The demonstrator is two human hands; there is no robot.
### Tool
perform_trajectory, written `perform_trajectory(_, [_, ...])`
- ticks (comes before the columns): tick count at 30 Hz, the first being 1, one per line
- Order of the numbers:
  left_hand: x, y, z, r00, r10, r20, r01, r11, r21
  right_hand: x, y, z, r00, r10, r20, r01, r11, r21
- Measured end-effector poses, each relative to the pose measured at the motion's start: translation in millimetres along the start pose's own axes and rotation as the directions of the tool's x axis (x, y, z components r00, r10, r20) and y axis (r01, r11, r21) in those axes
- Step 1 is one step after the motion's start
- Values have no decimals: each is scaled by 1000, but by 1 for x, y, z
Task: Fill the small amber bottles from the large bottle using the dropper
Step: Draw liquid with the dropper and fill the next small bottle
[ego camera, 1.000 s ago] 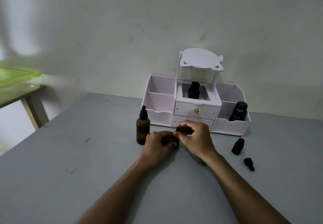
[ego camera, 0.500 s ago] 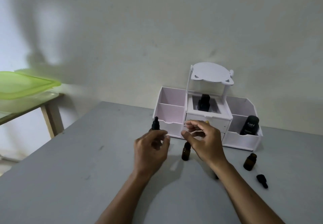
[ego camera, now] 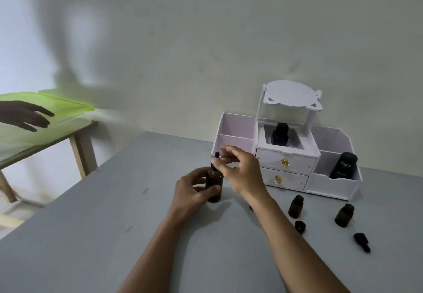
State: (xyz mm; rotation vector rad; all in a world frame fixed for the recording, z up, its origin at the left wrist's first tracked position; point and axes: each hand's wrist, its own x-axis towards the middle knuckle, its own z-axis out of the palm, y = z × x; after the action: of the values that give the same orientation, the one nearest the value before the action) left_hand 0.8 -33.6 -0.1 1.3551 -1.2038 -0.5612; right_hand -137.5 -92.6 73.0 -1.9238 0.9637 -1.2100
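Your left hand (ego camera: 194, 192) is wrapped around the large bottle (ego camera: 216, 177), holding it upright on the grey table (ego camera: 91, 235), left of centre and just in front of the white organizer (ego camera: 332, 187). Your right hand (ego camera: 240, 171) reaches over from the right and pinches the black dropper (ego camera: 216, 155) at the bottle's neck between thumb and fingertips. The dropper sits in the mouth of the bottle, so by the look of it you are at the stage of unscrewing or lifting it to draw the first load. To the right, well apart from the large bottle, one small amber bottle (ego camera: 295, 207) stands open and upright. A second small bottle (ego camera: 344, 215) stands farther right, also uncapped. A loose black cap (ego camera: 300, 226) lies just near of the first, and a black bulb-topped cap (ego camera: 361, 242) lies near and right of the second. The receiving bottles seem ready, but you cannot tell their fill level through the dark glass. Judging from this, the opening is done and the filling itself is all ahead of you: draw, carry across, squeeze out, repeat for each, then recap.
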Motion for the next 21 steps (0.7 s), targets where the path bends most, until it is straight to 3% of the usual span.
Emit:
perform_trajectory(6, [2, 2, 0, 999, 7, 36, -6, 1000, -30, 5, 7, 8, 999, 6, 43, -3, 997, -71])
perform_trajectory(21, [4, -3, -2, 999, 6, 45, -6, 1000, -10, 7, 7, 20, 995, 19, -100, -10, 996, 88])
